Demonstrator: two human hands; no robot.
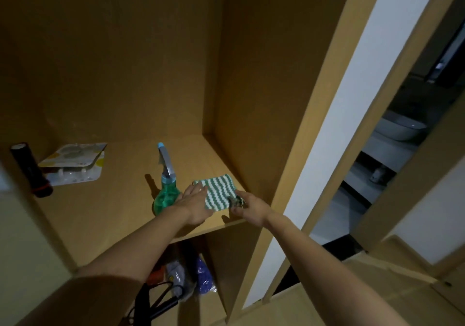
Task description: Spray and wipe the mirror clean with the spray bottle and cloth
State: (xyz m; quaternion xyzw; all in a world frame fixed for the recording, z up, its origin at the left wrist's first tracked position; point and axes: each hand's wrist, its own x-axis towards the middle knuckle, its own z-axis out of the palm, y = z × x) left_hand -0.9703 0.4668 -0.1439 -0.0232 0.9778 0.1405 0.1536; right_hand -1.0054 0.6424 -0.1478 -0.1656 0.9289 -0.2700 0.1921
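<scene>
The shelf (113, 212) carries a spray bottle (166, 194), cloth (221, 189), flashlight (30, 169) and plastic packet (73, 164).

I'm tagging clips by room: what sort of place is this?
Likely a storage cupboard beside a bathroom: a wooden shelf holds a spray bottle and cloth, and a basin shows to the right.

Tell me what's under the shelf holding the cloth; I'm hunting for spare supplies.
Below the shelf sit a blue bag, a clear plastic packet and black straps. The shelf board and left forearm cover the rest.
</scene>
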